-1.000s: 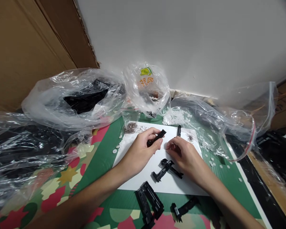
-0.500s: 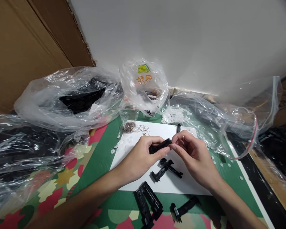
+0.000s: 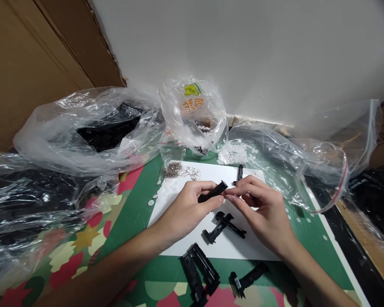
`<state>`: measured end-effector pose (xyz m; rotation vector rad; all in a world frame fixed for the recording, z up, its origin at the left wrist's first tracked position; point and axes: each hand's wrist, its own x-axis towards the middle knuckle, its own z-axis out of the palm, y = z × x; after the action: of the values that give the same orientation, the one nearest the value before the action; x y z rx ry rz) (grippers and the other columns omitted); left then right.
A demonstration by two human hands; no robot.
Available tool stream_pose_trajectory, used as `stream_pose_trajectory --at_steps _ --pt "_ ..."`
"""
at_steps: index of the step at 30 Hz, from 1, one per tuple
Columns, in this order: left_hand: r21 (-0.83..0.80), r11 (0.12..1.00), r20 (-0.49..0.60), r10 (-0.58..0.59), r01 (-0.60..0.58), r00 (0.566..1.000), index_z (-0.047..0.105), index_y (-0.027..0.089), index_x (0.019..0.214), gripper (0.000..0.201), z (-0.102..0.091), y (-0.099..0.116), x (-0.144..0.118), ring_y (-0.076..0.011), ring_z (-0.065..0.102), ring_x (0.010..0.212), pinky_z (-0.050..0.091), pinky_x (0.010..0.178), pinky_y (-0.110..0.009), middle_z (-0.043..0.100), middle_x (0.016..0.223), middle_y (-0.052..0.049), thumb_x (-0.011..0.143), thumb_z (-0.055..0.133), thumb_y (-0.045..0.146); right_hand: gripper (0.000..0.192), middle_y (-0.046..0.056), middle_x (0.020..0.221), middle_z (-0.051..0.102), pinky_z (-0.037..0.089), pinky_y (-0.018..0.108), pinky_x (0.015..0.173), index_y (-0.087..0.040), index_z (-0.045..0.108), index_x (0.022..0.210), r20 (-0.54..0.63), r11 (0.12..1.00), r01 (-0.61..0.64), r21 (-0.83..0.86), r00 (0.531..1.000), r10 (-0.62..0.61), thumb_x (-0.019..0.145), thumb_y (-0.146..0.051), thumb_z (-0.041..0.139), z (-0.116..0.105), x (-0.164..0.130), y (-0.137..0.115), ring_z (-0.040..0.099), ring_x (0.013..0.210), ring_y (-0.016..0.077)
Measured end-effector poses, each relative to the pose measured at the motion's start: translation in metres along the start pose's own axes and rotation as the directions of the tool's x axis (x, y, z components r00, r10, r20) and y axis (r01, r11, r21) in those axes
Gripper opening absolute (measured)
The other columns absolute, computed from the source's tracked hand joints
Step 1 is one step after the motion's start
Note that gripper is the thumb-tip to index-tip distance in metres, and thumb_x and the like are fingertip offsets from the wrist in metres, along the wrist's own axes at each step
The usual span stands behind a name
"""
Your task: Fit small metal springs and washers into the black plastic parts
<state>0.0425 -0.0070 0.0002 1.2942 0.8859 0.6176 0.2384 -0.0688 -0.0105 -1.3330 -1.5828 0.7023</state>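
Note:
My left hand (image 3: 188, 209) is wrapped around a long black plastic part (image 3: 215, 192), tilted with its far end up to the right. My right hand (image 3: 265, 207) is closed in a pinch close to that end, its fingertips by my left thumb. Whatever lies between those right fingertips is hidden or too small to make out. Below the hands, black plastic pieces (image 3: 224, 228) lie crossed on a white sheet (image 3: 185, 245). Another small black piece (image 3: 240, 172) rests near the sheet's back edge, behind my right fingers.
Small metal springs or clips (image 3: 192, 172) lie by a clear bag. White discs (image 3: 166, 192) are scattered left, with a white pile (image 3: 237, 153) behind. More black parts (image 3: 200, 273) lie in front. Plastic bags (image 3: 192, 115) line the back; a cardboard box (image 3: 35, 64) stands left.
The black part in my left hand has turned slightly, its end now tipped more upward. My right fingertips have shifted a little left and are straighter.

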Motion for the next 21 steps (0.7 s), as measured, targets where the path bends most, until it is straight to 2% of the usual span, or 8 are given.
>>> stream_pose_trajectory --at_steps 3,5,8,10,14,16,21 --pt "-0.03 1.0 0.021 -0.007 0.008 1.0 0.066 0.018 0.078 0.024 0.002 0.002 -0.001 -0.0117 0.047 0.061 0.034 0.055 -0.024 0.056 0.068 0.003 0.092 0.075 0.035 0.015 0.006 0.091 0.07 0.044 0.031 0.058 -0.024 0.084 0.096 -0.035 0.999 -0.045 0.018 0.998 0.046 0.101 -0.024 0.07 -0.001 0.001 0.0 0.061 0.073 0.0167" --pt "-0.097 0.994 0.064 -0.044 0.05 0.997 0.062 0.019 0.08 0.028 0.003 0.004 -0.002 -0.0118 0.05 0.057 0.035 0.051 -0.023 0.055 0.064 0.003 0.096 0.069 0.041 0.015 0.006 0.091 0.072 0.045 0.031 0.06 -0.023 0.082 0.094 -0.089 0.999 -0.037 0.014 0.995 0.038 0.101 -0.023 0.068 0.0 0.001 -0.001 0.064 0.075 0.0178" --pt "-0.18 0.97 0.169 -0.131 0.161 0.977 0.058 0.022 0.096 0.03 0.004 0.006 -0.004 -0.0141 0.059 0.047 0.038 0.042 -0.021 0.063 0.061 0.003 0.103 0.059 0.051 0.012 0.005 0.088 0.072 0.045 0.031 0.059 -0.023 0.081 0.094 -0.194 1.0 0.01 -0.014 0.981 -0.012 0.1 -0.022 0.07 0.0 -0.001 -0.002 0.062 0.072 0.017" --pt "-0.179 0.96 0.217 -0.172 0.213 0.961 0.054 0.023 0.101 0.033 0.005 0.005 -0.006 -0.0154 0.062 0.041 0.039 0.037 -0.019 0.066 0.058 0.002 0.105 0.055 0.056 0.009 0.004 0.085 0.071 0.043 0.031 0.058 -0.023 0.081 0.094 -0.244 0.999 0.021 -0.036 0.969 -0.029 0.099 -0.023 0.073 0.0 -0.002 -0.002 0.058 0.068 0.0162" --pt "-0.135 0.959 0.248 -0.211 0.249 0.946 0.047 0.025 0.106 0.033 0.007 0.002 -0.008 -0.0161 0.062 0.037 0.041 0.033 -0.017 0.07 0.054 0.001 0.104 0.058 0.056 0.01 0.001 0.077 0.067 0.038 0.031 0.056 -0.023 0.08 0.092 -0.257 0.999 -0.006 -0.049 0.966 -0.007 0.099 -0.024 0.074 0.0 -0.003 -0.003 0.051 0.062 0.014" --pt "-0.105 0.961 0.259 -0.223 0.257 0.94 0.045 0.026 0.112 0.034 0.007 0.0 -0.009 -0.0149 0.057 0.033 0.037 0.031 -0.015 0.071 0.053 0.002 0.104 0.059 0.056 0.01 0.0 0.074 0.064 0.036 0.03 0.055 -0.023 0.08 0.091 -0.257 0.999 -0.013 -0.049 0.966 0.0 0.099 -0.024 0.074 0.0 -0.004 -0.002 0.049 0.061 0.0132" --pt "-0.044 0.966 0.246 -0.238 0.256 0.94 0.044 0.026 0.117 0.034 0.008 0.001 -0.012 -0.007 0.031 0.022 0.014 0.027 -0.012 0.068 0.049 0.004 0.107 0.052 0.058 0.006 -0.003 0.069 0.053 0.033 0.03 0.053 -0.022 0.078 0.093 -0.256 0.998 0.024 -0.063 0.966 -0.039 0.098 -0.023 0.075 0.002 -0.007 -0.003 0.044 0.059 0.0126"
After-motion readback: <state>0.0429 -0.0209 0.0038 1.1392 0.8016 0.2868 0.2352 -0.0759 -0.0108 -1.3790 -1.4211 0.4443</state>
